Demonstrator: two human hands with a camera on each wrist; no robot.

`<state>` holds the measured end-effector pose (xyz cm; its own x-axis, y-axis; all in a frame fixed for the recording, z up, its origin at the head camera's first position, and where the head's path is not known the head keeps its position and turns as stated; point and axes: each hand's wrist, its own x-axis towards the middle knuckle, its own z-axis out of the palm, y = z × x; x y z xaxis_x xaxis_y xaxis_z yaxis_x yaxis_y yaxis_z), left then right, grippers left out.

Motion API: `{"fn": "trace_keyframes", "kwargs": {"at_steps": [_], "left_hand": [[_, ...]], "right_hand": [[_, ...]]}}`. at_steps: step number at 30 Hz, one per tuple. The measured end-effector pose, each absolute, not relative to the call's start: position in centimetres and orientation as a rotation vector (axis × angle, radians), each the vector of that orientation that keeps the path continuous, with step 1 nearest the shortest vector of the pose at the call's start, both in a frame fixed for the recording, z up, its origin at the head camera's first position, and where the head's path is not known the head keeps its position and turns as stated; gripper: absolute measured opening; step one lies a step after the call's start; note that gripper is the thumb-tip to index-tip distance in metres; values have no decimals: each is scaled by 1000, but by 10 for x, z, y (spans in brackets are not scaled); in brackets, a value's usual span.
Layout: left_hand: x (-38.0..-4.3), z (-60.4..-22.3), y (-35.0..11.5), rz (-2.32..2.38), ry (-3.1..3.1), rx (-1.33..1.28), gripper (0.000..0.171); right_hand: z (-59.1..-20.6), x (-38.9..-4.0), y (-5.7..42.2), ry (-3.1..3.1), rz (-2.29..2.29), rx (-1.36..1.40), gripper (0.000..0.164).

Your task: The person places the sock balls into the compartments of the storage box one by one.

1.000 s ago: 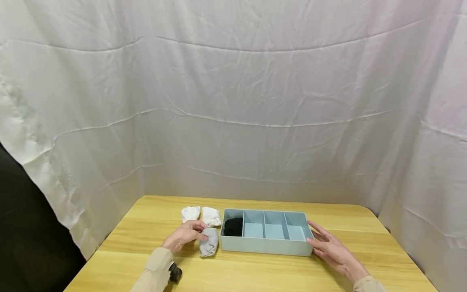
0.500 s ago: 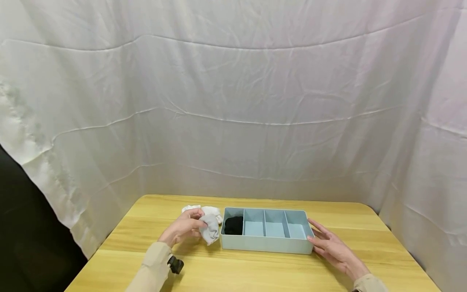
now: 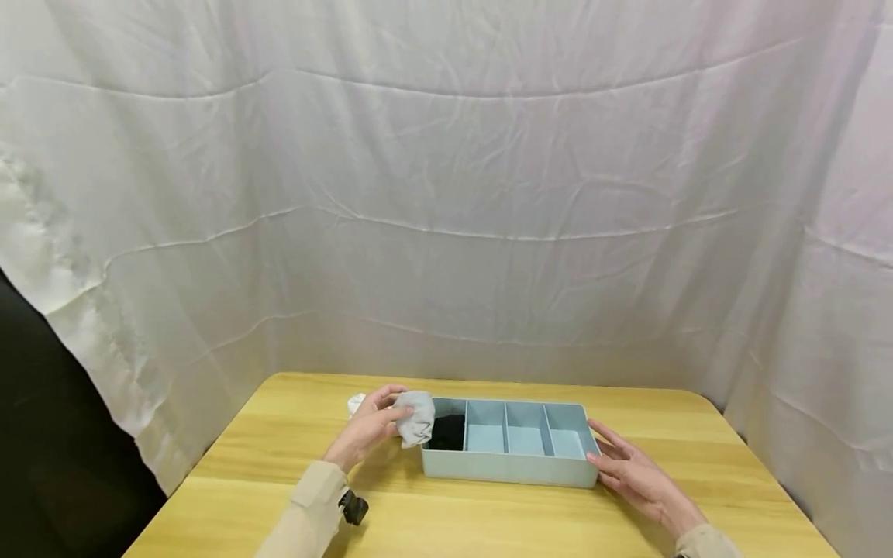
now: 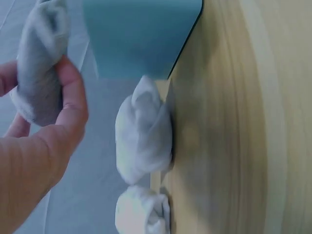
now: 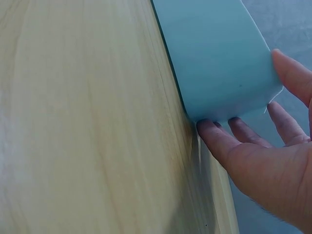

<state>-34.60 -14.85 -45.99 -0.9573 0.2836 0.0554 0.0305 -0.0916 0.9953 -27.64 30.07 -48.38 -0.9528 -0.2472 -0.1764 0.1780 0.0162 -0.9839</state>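
My left hand [image 3: 370, 430] pinches a balled-up light grey sock [image 3: 416, 420] between thumb and fingers. It holds the sock off the table, beside and slightly over the left end of a pale blue divided box [image 3: 509, 470]. In the box's leftmost compartment lies a black sock bundle [image 3: 448, 432]; the other compartments show bare floors. Relaxed fingers of my right hand [image 3: 645, 484] touch the box's right end wall, as the right wrist view also shows. Two white balled-up socks, one nearer the box [image 4: 144, 136] and one farther [image 4: 141, 212], lie on the table below my left hand, mostly hidden in the head view.
The wood-grain table [image 3: 446, 519] carries the box and socks. Pale curtains [image 3: 488, 256] hang behind it and along both sides. A black strip of background [image 3: 56, 434] shows at the far left. A small black device [image 3: 353, 508] is strapped at my left wrist.
My left hand has lifted the grey sock from the table and carried it up and right to the box's left end. My right hand and the box stay in place.
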Motion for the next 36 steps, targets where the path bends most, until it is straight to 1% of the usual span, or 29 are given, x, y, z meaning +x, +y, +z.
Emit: {"fn": "trace_keyframes", "kwargs": {"at_steps": [3, 12, 21, 36], "left_hand": [[-346, -460, -137, 2200, 2047, 350, 43], [-345, -460, -109, 2254, 2118, 410, 43], [-345, -462, -97, 2182, 2208, 509, 49], [-341, -467, -70, 2191, 2297, 479, 44]], "right_hand": [[-485, -276, 300, 2002, -2006, -59, 81], [-483, -277, 299, 1992, -2012, -86, 81], [-484, -279, 297, 1987, -2017, -81, 81], [-485, -279, 297, 1988, -2016, -92, 81]]}}
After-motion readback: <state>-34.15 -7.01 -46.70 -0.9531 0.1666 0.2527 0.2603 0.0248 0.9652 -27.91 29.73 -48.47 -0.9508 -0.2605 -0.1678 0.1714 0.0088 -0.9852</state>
